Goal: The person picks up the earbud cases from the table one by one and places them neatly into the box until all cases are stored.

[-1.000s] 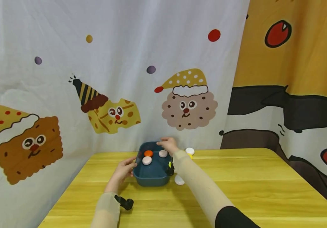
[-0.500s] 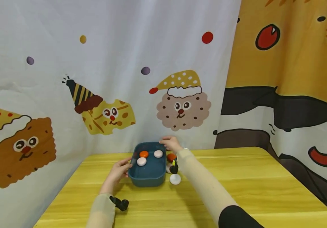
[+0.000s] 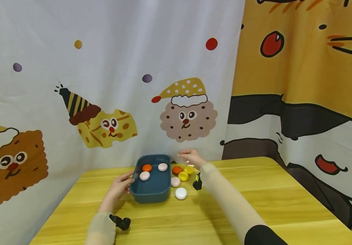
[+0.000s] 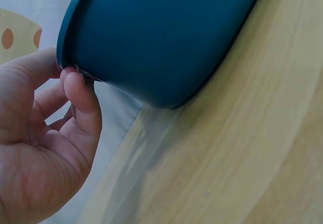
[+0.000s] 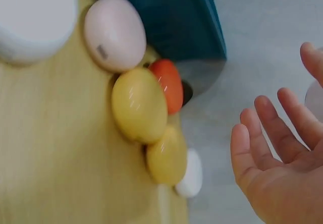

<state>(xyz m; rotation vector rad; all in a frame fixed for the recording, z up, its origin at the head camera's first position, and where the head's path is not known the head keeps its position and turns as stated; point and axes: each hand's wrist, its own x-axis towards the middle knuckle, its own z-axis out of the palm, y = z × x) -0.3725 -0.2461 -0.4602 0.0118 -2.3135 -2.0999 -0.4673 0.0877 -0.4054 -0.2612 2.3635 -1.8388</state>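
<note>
A dark blue plastic bin (image 3: 150,198) stands on the table; my left hand (image 3: 116,189) pinches its left rim between thumb and fingers (image 4: 83,95). Inside lie an orange smooth oval piece (image 3: 147,167) and two pale pink ones, one near the left wall (image 3: 144,176), one at the right (image 3: 162,167). Right of the bin sit an orange-red piece (image 3: 177,170), two yellow pieces (image 3: 183,176), a pale pink piece (image 3: 175,182) and a white piece (image 3: 181,193). My right hand (image 3: 192,158) hovers above this group, fingers spread and holding nothing.
Another white piece (image 5: 190,176) lies behind the yellow ones, at the table's back edge. A small dark piece (image 5: 187,93) shows behind the orange-red one. A patterned curtain (image 3: 117,68) hangs directly behind the wooden table (image 3: 240,190).
My right hand has moved right, away from the bin's far right corner, uncovering the pieces beside it. The left hand stays at the bin's rim. The head view has turned right.
</note>
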